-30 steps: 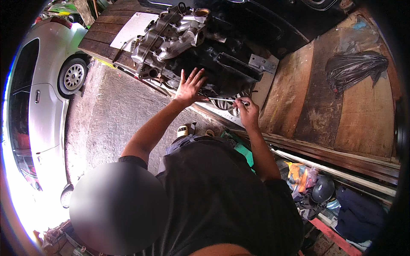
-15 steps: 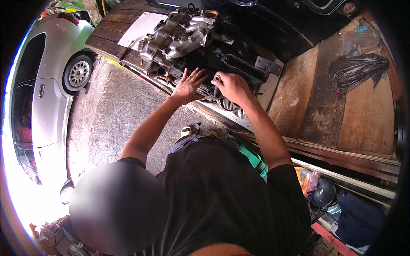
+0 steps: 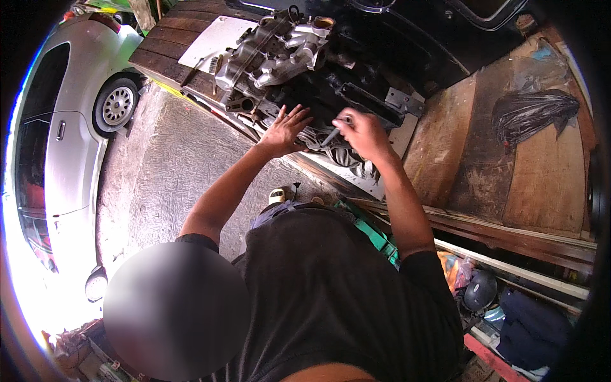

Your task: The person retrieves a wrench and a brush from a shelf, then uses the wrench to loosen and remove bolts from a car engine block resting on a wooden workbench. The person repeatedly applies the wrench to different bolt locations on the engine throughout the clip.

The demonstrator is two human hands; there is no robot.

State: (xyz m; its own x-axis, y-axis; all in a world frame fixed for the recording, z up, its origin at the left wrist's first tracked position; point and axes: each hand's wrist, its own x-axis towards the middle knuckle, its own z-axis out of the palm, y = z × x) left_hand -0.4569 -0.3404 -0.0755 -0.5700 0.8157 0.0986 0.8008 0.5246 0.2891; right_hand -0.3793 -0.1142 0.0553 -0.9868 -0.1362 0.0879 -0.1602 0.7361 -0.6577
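Engine (image 3: 299,70) is the landmark: it sits on the wooden bench (image 3: 547,184), silver manifold on top, dark block beneath, near the bench's front edge. My left hand (image 3: 284,130) lies flat against the near side of the engine, fingers spread apart, palm pressed on the dark metal just below the manifold; it grips nothing. My right hand (image 3: 363,132) is just to the right of the left one, also at the near side of the engine, fingers curled together around a thin silver tool (image 3: 332,135). The tool's shaft sticks out from my fist toward my left hand and slants down, its tip close to the pale ribbed part low on the engine. I cannot tell what kind of tool it is, nor whether the tip touches anything.

A white sheet (image 3: 213,41) lies on the bench left of the engine, behind the manifold. A metal bracket (image 3: 402,102) juts from the engine's right side. Well to the right of the engine a black plastic bag (image 3: 531,111) rests on the planks. Far left of the engine, down on the concrete floor (image 3: 159,172), stands a silver car (image 3: 60,134), its wheel facing the bench. Below the bench, right of the engine, I see a dark helmet (image 3: 478,290) among clutter.
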